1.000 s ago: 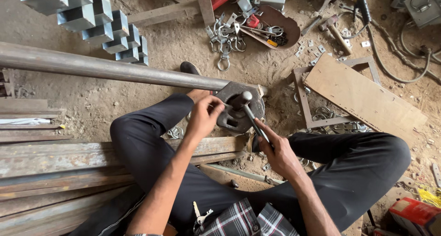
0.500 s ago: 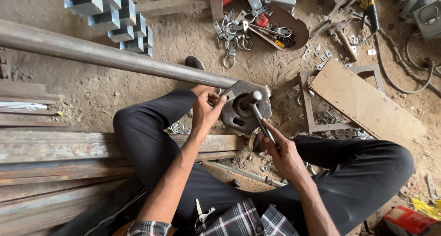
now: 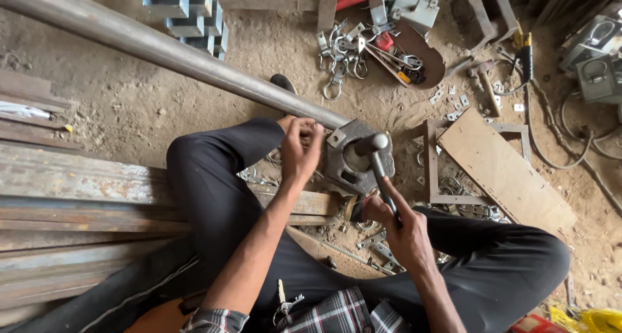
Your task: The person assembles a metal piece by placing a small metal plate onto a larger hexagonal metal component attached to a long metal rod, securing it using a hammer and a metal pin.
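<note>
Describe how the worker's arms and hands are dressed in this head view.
Both hands are bare: no gloves, rings or watch visible on the left hand or the right hand. The forearms are uncovered. A rolled plaid sleeve in red, white and dark checks shows at the left elbow; the right sleeve is out of frame.

Far left: grey square steel tube offcuts (image 3: 188,9), stacked on the dirt floor (image 3: 129,106).
Far centre: metal shackles (image 3: 338,54) beside a rusty round pan (image 3: 424,57).
Right: plywood board (image 3: 505,171) on a metal frame (image 3: 431,168).
Far right: black cable (image 3: 551,158).
Near left: rusty flat steel bars (image 3: 78,197).
</note>
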